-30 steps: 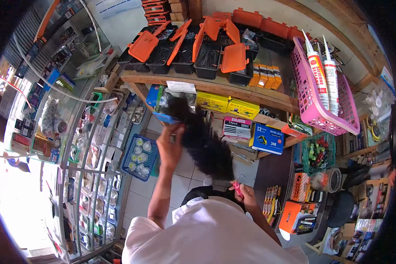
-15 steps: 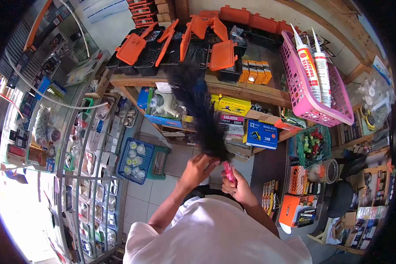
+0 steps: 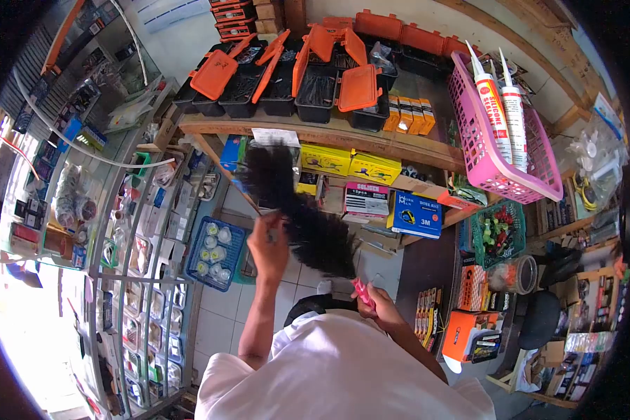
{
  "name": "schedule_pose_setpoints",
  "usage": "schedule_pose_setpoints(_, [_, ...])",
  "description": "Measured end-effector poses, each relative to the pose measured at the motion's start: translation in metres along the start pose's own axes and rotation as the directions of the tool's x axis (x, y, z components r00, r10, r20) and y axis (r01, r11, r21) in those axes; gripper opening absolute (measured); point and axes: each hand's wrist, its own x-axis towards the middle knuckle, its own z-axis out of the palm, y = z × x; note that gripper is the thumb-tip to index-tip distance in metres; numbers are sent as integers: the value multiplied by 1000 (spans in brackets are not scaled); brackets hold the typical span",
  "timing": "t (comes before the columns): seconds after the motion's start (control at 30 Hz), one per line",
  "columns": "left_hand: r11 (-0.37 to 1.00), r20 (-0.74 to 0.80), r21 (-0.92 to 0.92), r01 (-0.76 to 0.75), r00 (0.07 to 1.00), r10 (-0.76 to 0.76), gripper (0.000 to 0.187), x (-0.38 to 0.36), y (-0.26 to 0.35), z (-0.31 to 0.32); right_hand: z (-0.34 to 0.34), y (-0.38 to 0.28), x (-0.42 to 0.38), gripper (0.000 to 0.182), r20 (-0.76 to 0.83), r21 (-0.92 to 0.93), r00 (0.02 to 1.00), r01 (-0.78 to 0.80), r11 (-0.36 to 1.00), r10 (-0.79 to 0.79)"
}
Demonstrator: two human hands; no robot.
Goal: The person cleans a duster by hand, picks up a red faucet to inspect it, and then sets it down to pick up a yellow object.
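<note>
My right hand (image 3: 378, 311) grips the pink handle (image 3: 362, 292) of a black feather duster (image 3: 297, 210). Its bushy head slants up and to the left, in front of the lower shelf. Raised against the feathers near their middle is my left hand (image 3: 267, 245), with its fingers touching them. My white shirt (image 3: 343, 374) fills the bottom of the view.
A wooden shelf (image 3: 343, 134) carries open black cases with orange lids (image 3: 322, 87); yellow boxes (image 3: 350, 164) lie below. A pink basket (image 3: 500, 140) holds sealant tubes at right. A glass display cabinet (image 3: 126, 231) runs along the left. A blue crate (image 3: 215, 253) sits on the tiled floor.
The duster first swung upright toward the orange-lidded cases while my left hand dropped to its base. Now it tilts back down and left, and my left hand has risen along the feathers.
</note>
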Motion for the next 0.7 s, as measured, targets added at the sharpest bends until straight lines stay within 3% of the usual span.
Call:
schedule_pose_setpoints(0.03, [1000,1,-1,0,1000,0,15,-9,1,3,1,-1,0,53,5,39,1000,8,999,-8])
schedule_pose_setpoints(0.1, [983,221,24,-180,960,170,16,-29,6,13,6,-8,0,52,5,79,1000,18,997,-18])
schedule_pose_setpoints(0.17, [990,266,-14,-143,954,142,16,-36,11,18,13,-16,3,51,-21,187,999,34,982,-30])
schedule_pose_setpoints(0.23, [993,311,-49,-110,943,120,16,-29,14,15,12,-17,-1,51,-17,119,999,34,992,-32])
schedule_pose_setpoints(0.3, [991,76,94,-90,994,83,17,0,11,0,9,-12,-7,51,-14,48,1000,28,998,-28])
schedule_pose_setpoints(0.37, [999,-121,8,-32,992,33,16,24,-4,-12,2,1,-13,50,-85,-79,994,58,995,-65])
schedule_pose_setpoints(0.5, [996,-164,94,-10,986,25,14,30,-4,-21,-9,6,-16,46,-120,-176,988,78,981,-100])
schedule_pose_setpoints(0.57, [997,-10,78,-24,1000,25,13,9,-1,-8,-5,1,-8,37,-132,-452,889,339,825,-438])
schedule_pose_setpoints(0.6, [992,38,94,-86,996,83,14,-1,-1,-1,-1,-5,-6,37,-141,-449,887,339,827,-440])
schedule_pose_setpoints(0.7, [998,165,21,-54,985,50,14,-28,1,14,19,-23,-3,25,-232,-482,848,325,813,-477])
